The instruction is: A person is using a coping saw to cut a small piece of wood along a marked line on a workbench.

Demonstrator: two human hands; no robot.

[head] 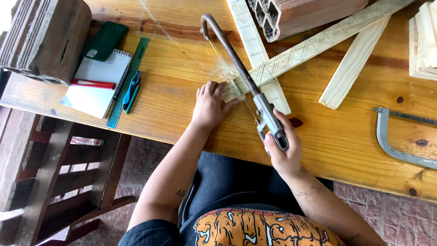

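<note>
The right hand [283, 152] has its fingers wrapped tight around the grey handle of a coping saw [246, 77]. The left hand [210, 104] lies flat, fingers spread, pinning the pencil-marked wood strip [314, 45] just beyond its fingertips (sawdust lies there). Beyond the fingers, hollow bricks [300, 13] weigh the strips on the wooden table [182, 59]; brick paving shows below.

Hacksaw [400, 141] cut off at rt edge.

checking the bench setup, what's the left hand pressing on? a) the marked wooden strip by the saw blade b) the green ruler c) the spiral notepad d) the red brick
a: the left hand lies flat on the end of the marked wooden strip, while the right hand grips the coping saw.
</note>
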